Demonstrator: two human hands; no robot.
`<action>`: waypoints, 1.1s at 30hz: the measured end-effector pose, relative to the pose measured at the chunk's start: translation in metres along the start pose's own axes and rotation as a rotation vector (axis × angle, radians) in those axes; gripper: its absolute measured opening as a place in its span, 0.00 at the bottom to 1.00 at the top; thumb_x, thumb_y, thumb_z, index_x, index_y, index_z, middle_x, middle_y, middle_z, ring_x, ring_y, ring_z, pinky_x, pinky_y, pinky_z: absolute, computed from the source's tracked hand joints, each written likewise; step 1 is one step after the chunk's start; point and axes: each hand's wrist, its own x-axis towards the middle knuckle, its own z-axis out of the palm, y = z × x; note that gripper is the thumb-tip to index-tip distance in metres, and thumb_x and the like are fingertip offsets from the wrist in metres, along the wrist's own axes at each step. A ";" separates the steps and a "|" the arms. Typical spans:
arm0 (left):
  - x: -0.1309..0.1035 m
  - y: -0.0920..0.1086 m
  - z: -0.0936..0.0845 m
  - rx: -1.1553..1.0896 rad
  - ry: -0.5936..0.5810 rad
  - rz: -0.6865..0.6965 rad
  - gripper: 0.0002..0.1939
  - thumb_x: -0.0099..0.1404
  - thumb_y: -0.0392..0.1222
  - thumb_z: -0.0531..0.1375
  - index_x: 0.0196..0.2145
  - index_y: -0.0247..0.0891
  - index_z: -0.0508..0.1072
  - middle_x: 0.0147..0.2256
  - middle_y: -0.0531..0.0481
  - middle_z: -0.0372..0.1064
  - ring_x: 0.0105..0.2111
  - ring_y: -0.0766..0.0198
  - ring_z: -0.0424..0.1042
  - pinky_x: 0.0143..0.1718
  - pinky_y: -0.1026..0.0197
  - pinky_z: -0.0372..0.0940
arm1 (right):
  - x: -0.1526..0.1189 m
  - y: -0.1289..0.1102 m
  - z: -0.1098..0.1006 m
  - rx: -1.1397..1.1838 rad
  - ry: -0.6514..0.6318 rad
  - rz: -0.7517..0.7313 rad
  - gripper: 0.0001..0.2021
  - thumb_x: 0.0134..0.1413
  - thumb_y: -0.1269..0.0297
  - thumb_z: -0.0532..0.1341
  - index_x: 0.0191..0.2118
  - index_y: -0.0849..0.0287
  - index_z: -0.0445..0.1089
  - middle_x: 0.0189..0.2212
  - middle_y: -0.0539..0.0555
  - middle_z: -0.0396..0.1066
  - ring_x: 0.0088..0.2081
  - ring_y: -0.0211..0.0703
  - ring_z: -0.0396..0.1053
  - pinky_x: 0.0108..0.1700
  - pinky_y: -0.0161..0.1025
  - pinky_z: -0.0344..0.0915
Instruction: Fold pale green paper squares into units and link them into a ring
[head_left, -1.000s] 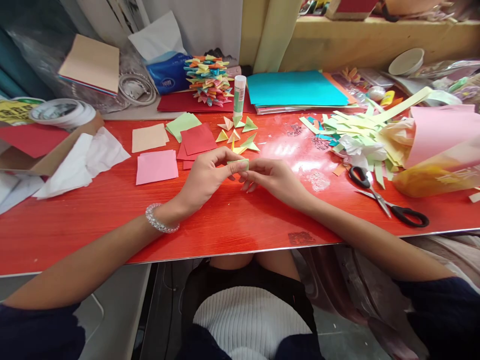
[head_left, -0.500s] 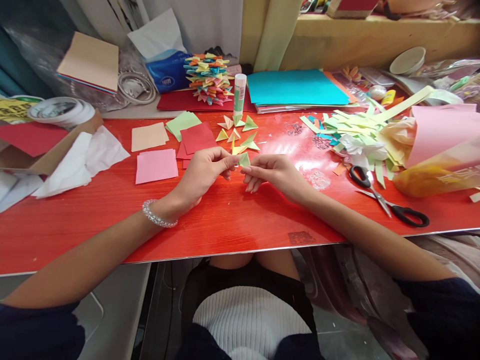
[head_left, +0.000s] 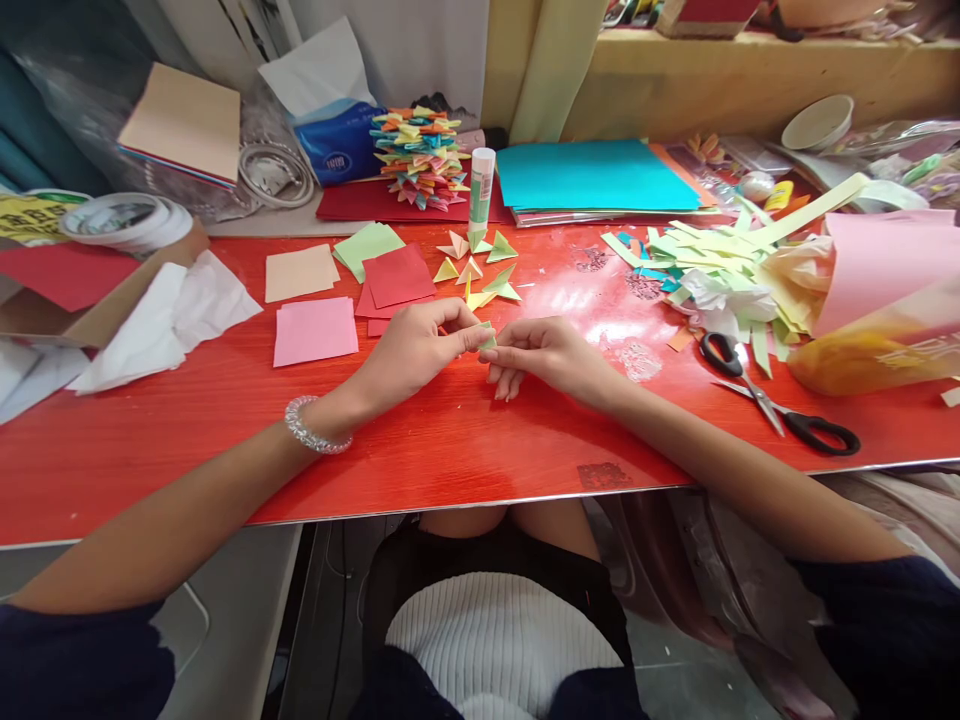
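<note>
Left hand [head_left: 424,345] and right hand [head_left: 559,360] both pinch the green piece [head_left: 490,342], thumbs against fingers, just over the desk [head_left: 450,450] near the front of the folded pieces [head_left: 501,247]. Fingers cover most of it, can't read the fold state.

Looks like a fold/crease step. My take: anchor with left, shape with right. Line up edges and tip before pressing, then run a nail along the crease, middle outward. Light pinch; paper this small probably skews or crumples if squeezed. If the layers slip, reopen and realign, don't force it. Wrists low on the desk should help steady it.

Counts:
- green piece in hands: 1
- folded pieces on desk: about 7, some overlap
- square piles: peach squares [head_left: 298,273] 1, green squares [head_left: 367,248] 1, pink squares [head_left: 315,332] 1; red squares [head_left: 401,275] spread, at least 3 showing
- glue stick [head_left: 481,190]: 1, upright
- scissors [head_left: 763,403]: 1 pair, blades apart
- paper model [head_left: 420,160]: 1
- strips [head_left: 697,250]: 1 heap, too tangled to count
</note>
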 end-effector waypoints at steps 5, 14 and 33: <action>-0.001 -0.002 0.001 -0.022 -0.022 0.022 0.12 0.61 0.47 0.61 0.27 0.36 0.71 0.27 0.53 0.68 0.29 0.68 0.64 0.32 0.63 0.57 | 0.000 0.004 -0.003 -0.065 -0.051 0.006 0.16 0.52 0.54 0.65 0.29 0.64 0.69 0.23 0.53 0.75 0.22 0.36 0.73 0.25 0.33 0.70; -0.008 0.011 0.019 -0.675 0.053 -0.136 0.12 0.58 0.44 0.66 0.26 0.36 0.69 0.23 0.55 0.65 0.24 0.71 0.66 0.30 0.64 0.62 | -0.006 0.007 0.015 -0.014 0.064 -0.167 0.16 0.58 0.54 0.60 0.27 0.61 0.63 0.19 0.46 0.68 0.16 0.27 0.63 0.18 0.28 0.58; 0.023 -0.031 -0.017 -0.371 0.332 0.056 0.11 0.64 0.46 0.61 0.27 0.37 0.68 0.26 0.53 0.66 0.20 0.75 0.54 0.19 0.69 0.51 | 0.058 -0.025 -0.047 -1.497 -0.015 -0.482 0.24 0.59 0.78 0.53 0.58 0.55 0.64 0.55 0.62 0.64 0.38 0.42 0.68 0.28 0.36 0.55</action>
